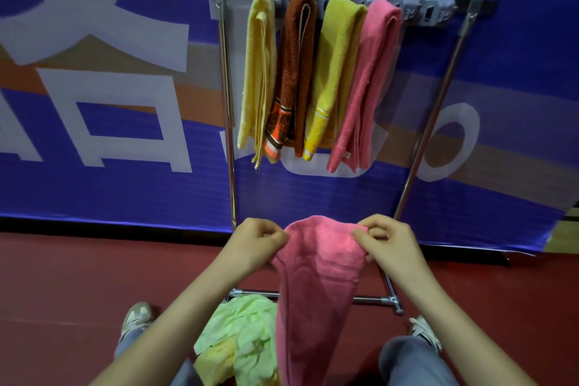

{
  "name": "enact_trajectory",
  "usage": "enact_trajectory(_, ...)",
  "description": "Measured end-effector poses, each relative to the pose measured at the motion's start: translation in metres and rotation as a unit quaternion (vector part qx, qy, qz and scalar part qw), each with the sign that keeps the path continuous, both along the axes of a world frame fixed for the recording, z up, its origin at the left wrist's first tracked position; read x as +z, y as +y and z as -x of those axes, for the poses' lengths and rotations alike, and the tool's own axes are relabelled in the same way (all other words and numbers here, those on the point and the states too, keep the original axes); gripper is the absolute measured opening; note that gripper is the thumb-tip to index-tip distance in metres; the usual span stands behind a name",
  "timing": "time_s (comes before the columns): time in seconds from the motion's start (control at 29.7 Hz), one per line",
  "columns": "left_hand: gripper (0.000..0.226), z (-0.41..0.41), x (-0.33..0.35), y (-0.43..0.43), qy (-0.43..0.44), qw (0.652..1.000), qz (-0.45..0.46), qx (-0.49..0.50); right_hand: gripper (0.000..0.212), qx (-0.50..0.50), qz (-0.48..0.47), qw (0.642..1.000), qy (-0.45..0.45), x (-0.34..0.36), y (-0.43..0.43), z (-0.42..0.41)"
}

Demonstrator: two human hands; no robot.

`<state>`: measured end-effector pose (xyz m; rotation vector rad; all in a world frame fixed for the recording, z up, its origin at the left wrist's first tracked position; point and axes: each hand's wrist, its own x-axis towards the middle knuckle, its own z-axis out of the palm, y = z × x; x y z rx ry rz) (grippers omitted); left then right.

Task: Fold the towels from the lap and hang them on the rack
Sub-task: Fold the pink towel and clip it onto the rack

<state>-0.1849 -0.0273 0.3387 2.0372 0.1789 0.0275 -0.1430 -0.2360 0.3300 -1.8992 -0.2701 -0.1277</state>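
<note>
The left hand (260, 238) and the right hand (385, 241) each pinch the top edge of a pink towel (316, 276), thumb against curled fingers, one hand at either side; held this way the cloth hangs down under its own weight between the knees, which straightens it and, I judge, lets the person find the corners before bringing them together for a fold; the edge between the two hands bows upward in a soft hump, so the towel is not yet pulled taut

The towel sits in the near middle of the scene, above the lap and well short of the rack (438, 97), whose base bar lies on the red floor (78, 285) just beyond the feet; up on the far top rail four towels already hang in narrow folded strips, side by side from left to right: a pale yellow towel (257, 72), a rust-brown towel (296, 66), a mustard towel (335, 72) and a second pink one (372, 81); they crowd the left half, leaving the right stretch of rail free, probably where this one belongs

On the lap, left of the hanging cloth, a crumpled green towel (247, 332) lies over a yellow towel (216, 354), kept close so the next piece is within reach; a blue printed banner (94, 166) backs the rack

The task looks more than half done
</note>
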Motion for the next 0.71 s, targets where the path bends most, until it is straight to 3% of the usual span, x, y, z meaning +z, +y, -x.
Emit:
enact_trajectory(0.24, 0.029, 0.006, -0.017, -0.03, 0.016, 0.994, 0.106, -0.013, 0.03, 0.069, -0.107, 0.991, 0.044, -0.021, 0.041, 0.037)
enact_trajectory(0.37, 0.028, 0.017, -0.028, -0.026, 0.02, 0.987, 0.157, 0.004, 0.038, 0.095, -0.126, 0.986, 0.059, -0.033, 0.049, 0.052)
enact_trajectory(0.51, 0.033, 0.024, -0.03, -0.02, 0.022, 0.99, 0.141, -0.017, 0.043, 0.17, -0.098, 0.978, 0.07, -0.042, 0.047, 0.063)
enact_trajectory(0.71, 0.005, 0.03, -0.034, -0.015, 0.054, 0.983, 0.161, -0.07, 0.062, 0.275, -0.075, 0.952, 0.111, -0.046, 0.04, 0.063)
